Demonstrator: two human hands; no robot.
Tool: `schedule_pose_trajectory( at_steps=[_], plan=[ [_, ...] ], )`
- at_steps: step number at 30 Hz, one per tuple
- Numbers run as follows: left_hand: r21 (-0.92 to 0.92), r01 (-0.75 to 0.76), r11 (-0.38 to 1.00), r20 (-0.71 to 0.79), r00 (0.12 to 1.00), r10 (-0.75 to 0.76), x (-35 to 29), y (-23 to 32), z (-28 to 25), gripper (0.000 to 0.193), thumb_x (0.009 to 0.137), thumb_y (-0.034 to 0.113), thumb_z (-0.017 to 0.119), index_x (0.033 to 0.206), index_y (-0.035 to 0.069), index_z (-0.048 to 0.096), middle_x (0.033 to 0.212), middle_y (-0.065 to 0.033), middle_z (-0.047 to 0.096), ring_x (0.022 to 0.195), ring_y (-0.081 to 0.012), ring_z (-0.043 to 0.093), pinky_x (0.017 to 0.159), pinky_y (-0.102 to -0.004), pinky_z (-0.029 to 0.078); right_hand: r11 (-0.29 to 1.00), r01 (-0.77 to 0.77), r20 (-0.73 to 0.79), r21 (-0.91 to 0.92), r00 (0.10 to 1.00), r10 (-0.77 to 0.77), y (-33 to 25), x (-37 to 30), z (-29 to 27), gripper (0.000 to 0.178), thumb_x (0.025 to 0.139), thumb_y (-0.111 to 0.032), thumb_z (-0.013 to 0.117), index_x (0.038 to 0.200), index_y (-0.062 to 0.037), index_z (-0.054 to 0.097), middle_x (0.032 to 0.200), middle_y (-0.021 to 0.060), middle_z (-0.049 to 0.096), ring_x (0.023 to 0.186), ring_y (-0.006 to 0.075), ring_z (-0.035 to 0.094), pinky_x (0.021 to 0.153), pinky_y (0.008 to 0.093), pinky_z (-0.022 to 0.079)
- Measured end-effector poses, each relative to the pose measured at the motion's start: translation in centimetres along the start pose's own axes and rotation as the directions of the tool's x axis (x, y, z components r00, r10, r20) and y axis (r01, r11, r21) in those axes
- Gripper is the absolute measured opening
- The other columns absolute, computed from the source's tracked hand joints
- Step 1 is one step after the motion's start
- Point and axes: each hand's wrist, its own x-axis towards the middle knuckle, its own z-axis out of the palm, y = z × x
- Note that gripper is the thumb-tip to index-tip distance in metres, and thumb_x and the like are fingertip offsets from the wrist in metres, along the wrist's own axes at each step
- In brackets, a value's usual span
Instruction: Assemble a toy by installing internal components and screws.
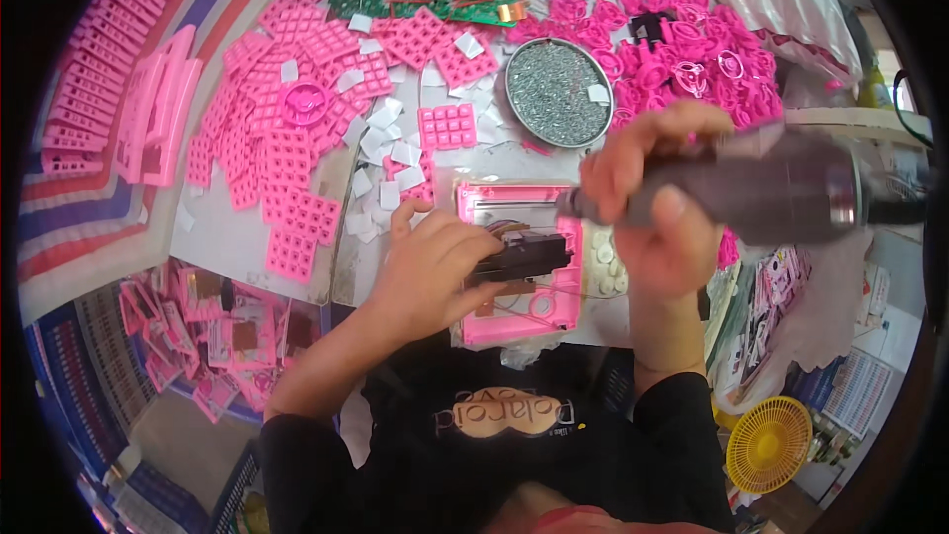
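In front of me on the table lies a pink plastic casing (pixel 534 326), open side up, with thin wires inside it. My left hand (pixel 430 262) is closed on a black box-shaped part (pixel 529 257) over the casing's middle, thumb on the near side and fingers on the far side. Wrapped in my right hand (pixel 662 208) is a dark electric screwdriver (pixel 761 183), held level. Its narrow tip points left and lies over the casing's right far corner; whether it touches anything I cannot tell. A cable runs off its right end.
Beyond the casing stands a round tin of small screws (pixel 560 89). Pink keypad sheets (pixel 297 158) and white squares (pixel 405 153) lie to the left. Pink ring-shaped parts (pixel 692 49) are heaped at the far right, green circuit boards (pixel 435 0) at the back. A yellow basket (pixel 769 443) sits lower right.
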Motion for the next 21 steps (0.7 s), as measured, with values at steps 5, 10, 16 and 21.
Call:
schedule_pose_trajectory(
  at_steps=[5,10,16,21],
  plan=[
    [-0.029,0.006,1.000,0.010,1.000,-0.005,0.2,0.1,-0.1,0.051,0.067,0.026,0.088,0.110,0.014,0.065,0.103,-0.0007,0.068,0.095,-0.0221,0.061,0.101,-0.0483,0.029,0.985,-0.160,-0.025,-0.061,0.987,0.159,-0.5,-3.2,3.0,0.040,0.088,-0.034,0.080,0.099,-0.0115,0.049,0.069,0.0008,0.055,0.055,0.0133,0.052,0.053,0.0314,0.041],
    [-0.042,-0.007,0.999,-0.013,1.000,0.007,0.3,0.0,-0.1,0.051,0.067,0.025,0.088,0.110,0.013,0.064,0.103,-0.0005,0.068,0.093,-0.0220,0.061,0.100,-0.0486,0.031,0.975,-0.186,0.031,-0.123,0.981,0.191,-0.4,-3.7,2.6,0.039,0.088,-0.034,0.080,0.096,-0.0117,0.050,0.073,0.0026,0.057,0.056,0.0138,0.053,0.054,0.0317,0.041],
    [-0.020,-0.023,1.000,-0.022,1.000,0.023,0.3,0.3,-0.1,0.052,0.068,0.024,0.087,0.112,0.012,0.063,0.103,-0.0004,0.068,0.095,-0.0217,0.062,0.102,-0.0502,0.030,0.992,-0.113,0.198,-0.050,0.973,0.120,-0.1,-3.7,1.4,0.030,0.081,-0.007,0.077,0.104,-0.0028,0.057,0.086,0.0132,0.064,0.068,0.0157,0.060,0.077,0.0359,0.052],
    [0.032,-0.051,0.998,-0.007,0.999,0.051,0.1,0.4,0.1,0.051,0.071,0.024,0.085,0.115,0.012,0.061,0.106,-0.0003,0.067,0.096,-0.0215,0.062,0.104,-0.0530,0.028,0.986,-0.060,0.309,-0.155,0.945,0.106,-0.4,-3.1,1.2,0.032,0.079,-0.004,0.076,0.106,-0.0022,0.058,0.087,0.0138,0.064,0.065,0.0169,0.060,0.079,0.0374,0.053]
  ],
)
